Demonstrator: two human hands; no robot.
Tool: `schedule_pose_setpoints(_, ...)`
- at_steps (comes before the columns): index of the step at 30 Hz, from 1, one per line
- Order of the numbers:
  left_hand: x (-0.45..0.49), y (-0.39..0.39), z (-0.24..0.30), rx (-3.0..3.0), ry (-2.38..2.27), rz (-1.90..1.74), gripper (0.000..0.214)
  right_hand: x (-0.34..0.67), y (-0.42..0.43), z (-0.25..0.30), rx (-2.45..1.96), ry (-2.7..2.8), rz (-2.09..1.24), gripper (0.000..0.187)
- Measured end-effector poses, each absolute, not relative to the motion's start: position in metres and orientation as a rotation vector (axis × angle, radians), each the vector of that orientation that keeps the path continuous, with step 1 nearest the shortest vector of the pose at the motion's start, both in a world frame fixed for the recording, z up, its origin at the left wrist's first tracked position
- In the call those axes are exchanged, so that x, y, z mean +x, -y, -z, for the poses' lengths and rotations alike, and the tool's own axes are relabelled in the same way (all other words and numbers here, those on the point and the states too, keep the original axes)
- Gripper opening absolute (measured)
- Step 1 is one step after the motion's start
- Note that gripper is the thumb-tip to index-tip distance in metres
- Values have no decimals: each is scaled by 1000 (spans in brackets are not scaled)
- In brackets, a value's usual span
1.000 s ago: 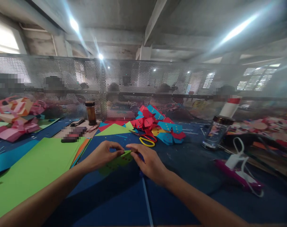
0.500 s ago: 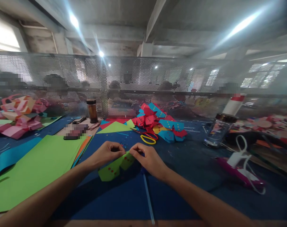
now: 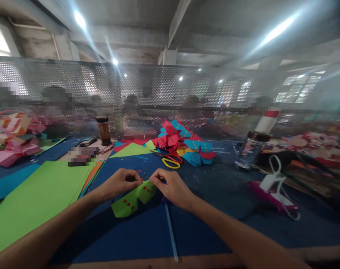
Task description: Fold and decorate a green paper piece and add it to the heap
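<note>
A green folded paper piece (image 3: 125, 205) with red dots hangs tilted above the blue table top, a notch in its lower edge. My left hand (image 3: 124, 183) pinches its top edge, thumb and fingertips together. Close beside, my right hand (image 3: 170, 186) is closed on the upper right end of the same piece. Under the right hand lies a thin pale-blue stick (image 3: 171, 231), its dark blue far end partly covered by the hand. Tiny coloured bits (image 3: 143, 172) are scattered on the table just past the fingertips.
Scissors (image 3: 171, 162) with yellow and red handles lie beyond my hands, before a pile of red and blue dotted paper pieces (image 3: 197, 145). Green sheets (image 3: 41, 201) are stacked at left. A glass bottle (image 3: 246, 151) and a purple-and-white item (image 3: 273, 194) stand right; a brown jar (image 3: 104, 130) stands behind.
The view has shifted slightly, so the whole scene sits further left. Both hands keep their pinch on the green paper piece, whose dotted face now shows a little more.
</note>
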State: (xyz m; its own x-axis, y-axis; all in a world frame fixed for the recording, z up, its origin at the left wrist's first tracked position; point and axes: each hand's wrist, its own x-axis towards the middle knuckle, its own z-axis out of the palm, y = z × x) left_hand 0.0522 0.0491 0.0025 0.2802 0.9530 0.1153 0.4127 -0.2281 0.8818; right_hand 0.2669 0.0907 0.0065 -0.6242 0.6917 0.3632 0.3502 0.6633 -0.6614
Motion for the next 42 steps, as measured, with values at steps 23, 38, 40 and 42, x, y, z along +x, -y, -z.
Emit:
schedule_pose_setpoints(23, 41, -54, 2, 1647, -1210, -962, 22, 271, -102, -5, -693, 2122, -739, 19)
schedule_pose_setpoints(38, 46, -54, 3, 1673, -1262, -1025, 14, 270, -96, -6, -684, 2188, -792, 21)
schedule_pose_setpoints(40, 46, -54, 4, 1656, -1252, -1035, 15, 270, -95, -7, -685, 2185, -820, 21)
schedule_pose_setpoints(42, 45, -56, 5, 1639, -1234, -1048, 16, 270, -94, -8, -689, 2182, -839, 21)
